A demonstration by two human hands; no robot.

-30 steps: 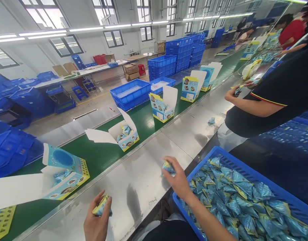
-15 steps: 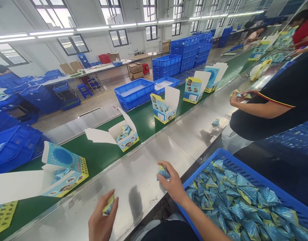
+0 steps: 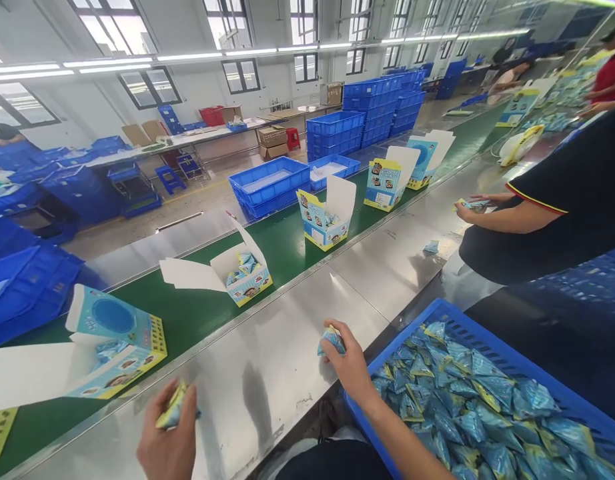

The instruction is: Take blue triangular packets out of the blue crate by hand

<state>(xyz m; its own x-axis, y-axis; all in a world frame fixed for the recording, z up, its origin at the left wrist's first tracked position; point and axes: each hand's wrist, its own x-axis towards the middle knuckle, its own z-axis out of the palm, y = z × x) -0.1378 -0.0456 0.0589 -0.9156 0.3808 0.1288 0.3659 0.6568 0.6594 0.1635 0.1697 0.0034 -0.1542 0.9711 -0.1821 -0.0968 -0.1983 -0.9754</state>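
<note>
My left hand (image 3: 168,430) is closed around a blue-and-yellow snack packet (image 3: 173,405), above the metal ledge in front of the nearest open box (image 3: 118,373). Farther right, my right hand (image 3: 348,360) grips a pyramid-shaped blue packet (image 3: 330,341) between thumb and fingers, also over the ledge. Beside my right forearm sits a blue crate (image 3: 440,308) heaped with similar packets (image 3: 467,393). On the green belt, a second open box (image 3: 252,283) has packets inside and its white flaps raised.
The green conveyor belt (image 3: 197,317) runs diagonally past the metal ledge (image 3: 287,320), carrying more open boxes (image 3: 325,220). A loose packet (image 3: 431,247) lies on the ledge. At the right a co-worker (image 3: 552,207) handles packets. Blue bins (image 3: 270,183) stand beyond the belt.
My left hand has moved left, holding its packet, toward the nearest box. My right hand has shifted slightly right. The nearer boxes have slid a little left along the belt.
</note>
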